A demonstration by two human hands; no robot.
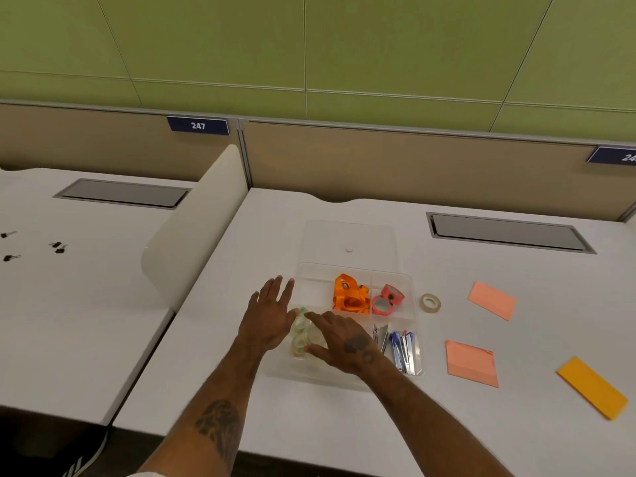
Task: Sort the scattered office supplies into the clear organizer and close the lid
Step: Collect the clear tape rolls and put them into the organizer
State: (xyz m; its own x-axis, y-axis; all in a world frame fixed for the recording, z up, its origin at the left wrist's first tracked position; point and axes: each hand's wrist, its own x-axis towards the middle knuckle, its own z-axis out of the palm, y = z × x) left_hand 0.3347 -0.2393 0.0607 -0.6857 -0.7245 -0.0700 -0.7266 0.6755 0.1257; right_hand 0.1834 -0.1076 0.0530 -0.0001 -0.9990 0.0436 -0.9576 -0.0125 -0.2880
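A green panelled wall (309, 43) rises behind a row of white desks (344, 425) backed by tan partition screens (413, 166), each carrying a dark blue number plate (198, 125), the left one reading 247. A curved cream divider (196, 222) separates the near desk from its neighbour (69, 321), and a grey cable hatch (509, 232) is set into each desktop. Even indoor light falls across the surfaces, with dark floor (34, 452) visible at lower left.

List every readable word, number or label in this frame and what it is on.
"247": white digits on the blue plate atop the partition, left.
"24": blue plate at the right edge, cut off by the frame.
No legible text on the supplies or the clear organizer.
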